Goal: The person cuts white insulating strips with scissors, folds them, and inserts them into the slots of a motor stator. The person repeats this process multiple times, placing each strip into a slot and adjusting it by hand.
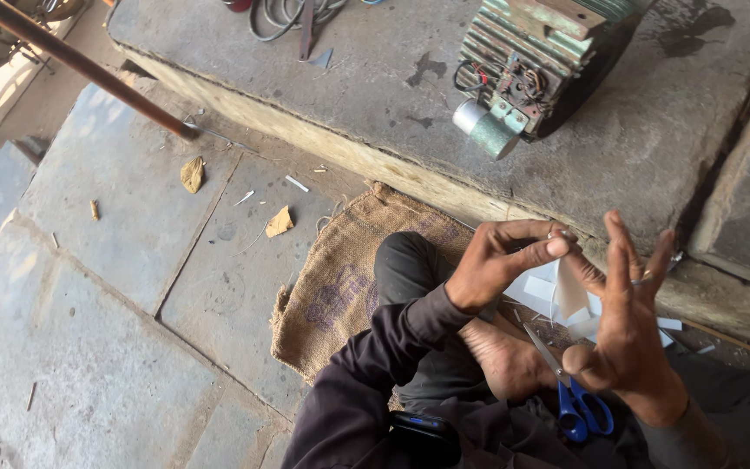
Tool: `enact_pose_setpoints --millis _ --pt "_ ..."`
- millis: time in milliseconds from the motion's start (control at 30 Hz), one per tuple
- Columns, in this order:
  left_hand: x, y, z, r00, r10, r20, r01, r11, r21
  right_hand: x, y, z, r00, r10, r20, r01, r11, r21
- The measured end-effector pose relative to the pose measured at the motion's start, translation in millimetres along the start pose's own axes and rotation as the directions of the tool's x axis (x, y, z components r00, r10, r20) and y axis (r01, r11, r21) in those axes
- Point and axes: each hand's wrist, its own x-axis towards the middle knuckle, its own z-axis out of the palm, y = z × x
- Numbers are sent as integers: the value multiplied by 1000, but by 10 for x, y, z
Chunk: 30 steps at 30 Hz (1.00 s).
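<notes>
My left hand (pixel 501 260) and my right hand (pixel 622 317) are raised together over my lap, fingertips meeting at a small white strip of paper (pixel 569 291) that hangs down between them. Both hands pinch its top end. My right hand's other fingers are spread upward, one with a ring. Below the hands lie blue-handled scissors (pixel 576 401), blades pointing up-left, beside my bare foot (pixel 505 356). More white paper pieces (pixel 536 291) lie on the ground behind the strip.
I sit on a burlap sack (pixel 340 278) on stone paving. A raised stone ledge (pixel 375 104) ahead carries a green ribbed electric motor (pixel 531 61) and cables (pixel 284 16). A brown pole (pixel 80 65) crosses at top left. Paper scraps (pixel 193 174) litter the floor.
</notes>
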Motion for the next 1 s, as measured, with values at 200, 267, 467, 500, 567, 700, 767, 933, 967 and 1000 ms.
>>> enact_pose_setpoints --millis 200,267,467,500,567,700,767,933,967,1000 --pt "115 -61 -36 991 38 129 -20 991 -136 72 110 -24 999 -26 44 28 999 -34" --pt "127 -98 -15 984 70 164 -42 985 -169 76 118 -41 997 29 78 -32 999 36" --pt "165 -132 14 992 53 114 -40 992 -117 96 147 19 999 4 52 -3 1000 -9" --pt "170 -119 10 993 56 108 -44 993 -111 97 150 32 999 6 46 -6 1000 -3" --pt "166 -84 -1 992 67 109 -55 992 -113 95 151 52 999 7 40 -7 1000 7" --pt "157 -25 -20 988 92 123 -74 987 -144 85 141 49 999 -29 34 29 1000 2" --pt "157 -18 -24 990 93 110 -73 983 -170 76 131 24 999 -24 30 23 1000 7" --pt "156 -27 -32 990 111 86 -102 990 -100 74 88 -11 1000 -14 21 14 1000 27" --pt "152 -27 -29 991 103 80 -97 992 -83 74 79 -16 1000 -9 23 9 1000 26" --pt "147 -24 -23 993 97 74 -92 994 -66 74 69 -19 1000 -5 23 4 1000 25"
